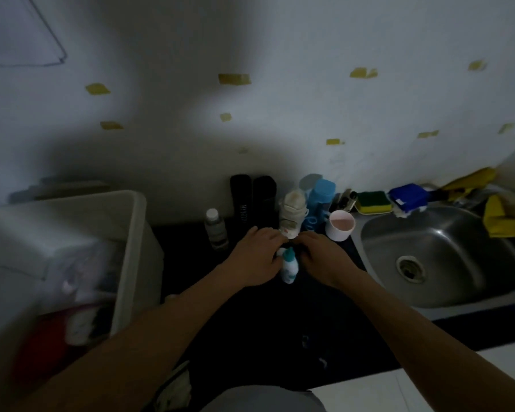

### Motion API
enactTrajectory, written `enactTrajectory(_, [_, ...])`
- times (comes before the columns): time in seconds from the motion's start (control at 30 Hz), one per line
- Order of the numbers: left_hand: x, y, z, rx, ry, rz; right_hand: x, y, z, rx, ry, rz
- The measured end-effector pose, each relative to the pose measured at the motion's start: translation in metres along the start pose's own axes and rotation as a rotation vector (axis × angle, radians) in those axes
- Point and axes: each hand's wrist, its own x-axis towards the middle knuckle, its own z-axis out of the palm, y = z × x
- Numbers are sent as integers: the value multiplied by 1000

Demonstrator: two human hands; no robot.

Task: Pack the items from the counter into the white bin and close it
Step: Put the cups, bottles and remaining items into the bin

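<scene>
**Both hands meet at a small bottle on the dark counter**

The picture is dim and soft, so fine detail is lost.

The left hand (254, 258) and right hand (324, 260) come together at the middle of the dark counter (280, 337), one on each side of a small white bottle (289, 267) with a teal top. The bottle sits between them, touching the thumb side of the left hand. The left fingers reach far and right toward the lower end of a white shoe (292, 212), which stands on end just beyond the bottle. The right fingers curl inward toward the same spot, their tips hidden. I cannot tell whether either hand actually grips the bottle or the shoe.

The white bin (137, 248) stands on the left, well apart from the hands, with its top open. Its contents are blurred: something red low down and pale, plastic-looking things above.

Along the far edge stand a clear bottle (216, 227) with a white cap, two black bottles (241, 203), a blue container (320, 200) just right of the shoe, and a white cup (339, 226) with a pink inside.

To the right is a steel sink (458, 248), with a green-and-yellow sponge (372, 201) on its far rim and a yellow cloth (500, 218) at its far right.
</scene>
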Motion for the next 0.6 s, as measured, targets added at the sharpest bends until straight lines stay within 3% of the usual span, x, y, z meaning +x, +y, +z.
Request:
enactTrajectory(0.37, [79,33,32,22,-27,110,23,78,-3,61,48,92])
enactTrajectory(0.6, [122,42,57,29,-165,72,43,134,11,-1,-6,233])
